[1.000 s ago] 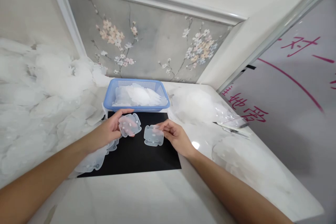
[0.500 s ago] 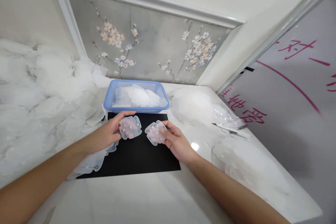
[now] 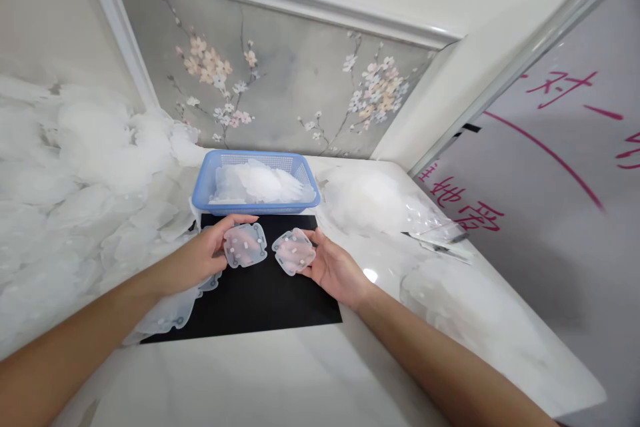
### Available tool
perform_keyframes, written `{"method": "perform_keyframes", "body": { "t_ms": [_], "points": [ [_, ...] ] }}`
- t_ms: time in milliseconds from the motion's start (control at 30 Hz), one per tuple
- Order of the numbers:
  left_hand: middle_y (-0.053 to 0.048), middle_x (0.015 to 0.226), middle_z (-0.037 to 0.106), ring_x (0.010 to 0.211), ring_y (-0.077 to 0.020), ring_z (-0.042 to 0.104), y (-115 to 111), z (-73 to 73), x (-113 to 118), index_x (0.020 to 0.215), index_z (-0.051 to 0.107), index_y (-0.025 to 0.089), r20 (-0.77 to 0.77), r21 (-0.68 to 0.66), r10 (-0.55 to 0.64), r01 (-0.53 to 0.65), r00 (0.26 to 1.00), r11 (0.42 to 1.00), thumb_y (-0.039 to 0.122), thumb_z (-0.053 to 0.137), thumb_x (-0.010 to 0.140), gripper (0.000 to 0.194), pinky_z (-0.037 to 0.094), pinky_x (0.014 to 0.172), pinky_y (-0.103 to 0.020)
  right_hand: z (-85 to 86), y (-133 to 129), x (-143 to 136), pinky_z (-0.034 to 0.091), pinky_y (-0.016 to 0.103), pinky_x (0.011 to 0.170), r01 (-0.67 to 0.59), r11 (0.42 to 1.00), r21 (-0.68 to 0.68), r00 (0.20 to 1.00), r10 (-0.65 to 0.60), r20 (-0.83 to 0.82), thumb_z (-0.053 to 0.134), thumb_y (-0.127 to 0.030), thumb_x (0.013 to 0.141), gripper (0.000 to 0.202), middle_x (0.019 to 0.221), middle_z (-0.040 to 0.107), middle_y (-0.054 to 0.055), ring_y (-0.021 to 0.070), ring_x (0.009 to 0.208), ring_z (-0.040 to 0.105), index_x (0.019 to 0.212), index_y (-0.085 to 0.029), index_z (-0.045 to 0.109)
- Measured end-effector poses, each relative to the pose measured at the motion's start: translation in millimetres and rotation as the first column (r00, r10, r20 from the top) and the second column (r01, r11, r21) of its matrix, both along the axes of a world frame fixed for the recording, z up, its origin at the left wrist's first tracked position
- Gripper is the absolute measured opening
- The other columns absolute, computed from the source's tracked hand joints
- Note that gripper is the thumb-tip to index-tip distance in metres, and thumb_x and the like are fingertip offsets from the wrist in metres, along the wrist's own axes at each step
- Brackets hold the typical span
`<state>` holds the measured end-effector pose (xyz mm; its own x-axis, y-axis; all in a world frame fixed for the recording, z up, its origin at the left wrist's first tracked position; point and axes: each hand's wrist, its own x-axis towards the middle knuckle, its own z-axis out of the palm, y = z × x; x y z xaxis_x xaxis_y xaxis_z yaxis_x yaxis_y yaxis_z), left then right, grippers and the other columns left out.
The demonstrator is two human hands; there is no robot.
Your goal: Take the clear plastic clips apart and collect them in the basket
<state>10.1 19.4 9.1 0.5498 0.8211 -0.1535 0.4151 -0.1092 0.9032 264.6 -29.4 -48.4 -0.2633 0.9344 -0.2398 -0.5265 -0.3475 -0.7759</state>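
Note:
Two frosted, translucent plastic pieces, squarish with notched edges and small holes, are held up over a black mat [image 3: 270, 300]. My left hand [image 3: 210, 250] is closed on the left piece [image 3: 246, 245], its fingers showing pink through the plastic. On the right, my right hand [image 3: 337, 267] grips the other piece [image 3: 294, 251] by its right side, with fingers behind it. A small gap separates the two pieces. More such pieces [image 3: 173, 310] lie beneath my left forearm on the mat's left edge, partly hidden.
Behind the mat stands a blue basket [image 3: 197, 197] holding more translucent pieces. A large heap of them [image 3: 75, 180] fills the left side. Clear bags of pieces [image 3: 360, 200] lie on the white table [image 3: 280, 380] at right, near a whiteboard [image 3: 550, 213] with pink writing.
The right piece has turned slightly, and my right thumb has shifted from its face toward its edge. My left hand still holds its piece; the whole view has moved a little.

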Motion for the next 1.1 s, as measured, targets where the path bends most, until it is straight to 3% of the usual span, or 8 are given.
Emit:
{"method": "perform_keyframes", "body": {
  "t_ms": [100, 300, 533, 667, 767, 900, 1033, 1100],
  "points": [
    [-0.002, 0.107, 0.070, 0.095, -0.0213, 0.064, 2.5, 2.2, -2.2, 0.141, 0.043, 0.030, -0.025, -0.067, -0.095, 0.093, 0.995, 0.993, 0.015, 0.052, 0.072, 0.072, 0.047, 0.077, -0.029, 3.5, -2.5, -0.9, 0.053, 0.042, 0.092, 0.004, 1.000, 0.013, 1.000, -0.004, 0.006, 0.069, -0.057, 0.082, 0.039, 0.097, 0.072, 0.005, 0.0235, 0.098, 0.068, 0.102, -0.023, 0.067],
    [-0.001, 0.102, 0.068, 0.085, -0.0198, 0.062, -0.2, 3.4, -3.2, 0.139, 0.048, 0.033, -0.100, -0.027, -0.092, 0.090, 0.991, 0.996, 0.018, 0.049, 0.071, 0.069, 0.045, 0.066, -0.028, 6.1, -9.7, -5.5, 0.053, 0.040, 0.088, -0.020, 0.997, 0.074, 0.993, 0.011, 0.119, 0.079, -0.035, 0.077, 0.031, 0.097, 0.073, 0.003, 0.0221, 0.093, 0.069, 0.101, -0.024, 0.064],
    [-0.001, 0.104, 0.070, 0.086, -0.0200, 0.063, 0.8, 1.4, -3.2, 0.135, 0.055, 0.033, -0.106, -0.007, -0.101, 0.101, 0.989, 0.995, 0.019, 0.051, 0.073, 0.064, 0.048, 0.070, -0.030, 3.6, -9.7, -6.0, 0.051, 0.045, 0.094, -0.022, 0.999, 0.048, 0.999, 0.021, 0.036, 0.075, -0.022, 0.071, 0.034, 0.097, 0.075, 0.004, 0.0263, 0.096, 0.071, 0.104, -0.024, 0.064],
    [-0.004, 0.107, 0.072, 0.089, -0.0227, 0.065, 2.6, 1.6, 1.5, 0.116, 0.071, 0.029, -0.109, -0.012, -0.056, 0.055, 0.992, 0.998, 0.034, 0.054, 0.083, 0.038, 0.050, 0.075, -0.033, 6.3, -11.1, -7.1, 0.052, 0.044, 0.093, -0.052, 0.997, 0.061, 0.997, 0.049, 0.053, 0.073, -0.020, 0.071, 0.037, 0.102, 0.074, 0.005, 0.0264, 0.100, 0.071, 0.105, -0.025, 0.062],
    [-0.005, 0.102, 0.074, 0.093, -0.0244, 0.066, 1.3, 1.1, 8.2, 0.103, 0.077, 0.025, -0.115, 0.032, -0.050, 0.054, 0.992, 0.998, 0.047, 0.054, 0.088, 0.035, 0.049, 0.080, -0.034, 13.1, -13.6, -11.5, 0.052, 0.040, 0.088, -0.146, 0.984, 0.098, 0.984, 0.134, 0.116, 0.074, -0.022, 0.074, 0.039, 0.102, 0.074, 0.004, 0.0232, 0.095, 0.071, 0.110, -0.026, 0.059],
    [-0.002, 0.078, 0.071, 0.067, -0.0178, 0.061, -1.8, -2.6, 14.8, 0.087, 0.075, 0.021, -0.103, 0.055, -0.038, 0.044, 0.994, 0.998, 0.051, 0.065, 0.082, 0.032, 0.044, 0.061, -0.028, 24.8, -13.7, -23.0, 0.051, 0.035, 0.084, -0.242, 0.953, 0.180, 0.956, 0.203, 0.213, 0.069, -0.024, 0.081, 0.040, 0.102, 0.073, 0.002, 0.0186, 0.089, 0.070, 0.117, -0.027, 0.053],
    [0.001, 0.066, 0.066, 0.059, -0.0149, 0.055, -3.6, -3.6, 14.8, 0.070, 0.070, 0.019, -0.045, 0.021, 0.076, -0.075, 0.996, 0.997, 0.048, 0.072, 0.076, 0.029, 0.040, 0.057, -0.027, 32.3, -7.4, -38.3, 0.050, 0.033, 0.083, -0.269, 0.925, 0.269, 0.932, 0.179, 0.316, 0.063, -0.016, 0.079, 0.041, 0.096, 0.071, -0.002, 0.0166, 0.086, 0.067, 0.117, -0.027, 0.052],
    [-0.001, 0.066, 0.067, 0.060, -0.0168, 0.057, -4.5, -2.0, 13.7, 0.072, 0.072, 0.020, -0.004, -0.016, 0.125, -0.125, 0.992, 0.992, 0.051, 0.067, 0.079, 0.032, 0.043, 0.060, -0.029, 32.3, -2.8, -43.1, 0.049, 0.033, 0.081, -0.209, 0.927, 0.313, 0.928, 0.087, 0.363, 0.058, -0.013, 0.076, 0.043, 0.090, 0.070, -0.003, 0.0167, 0.082, 0.065, 0.115, -0.028, 0.054]
  ]
}}
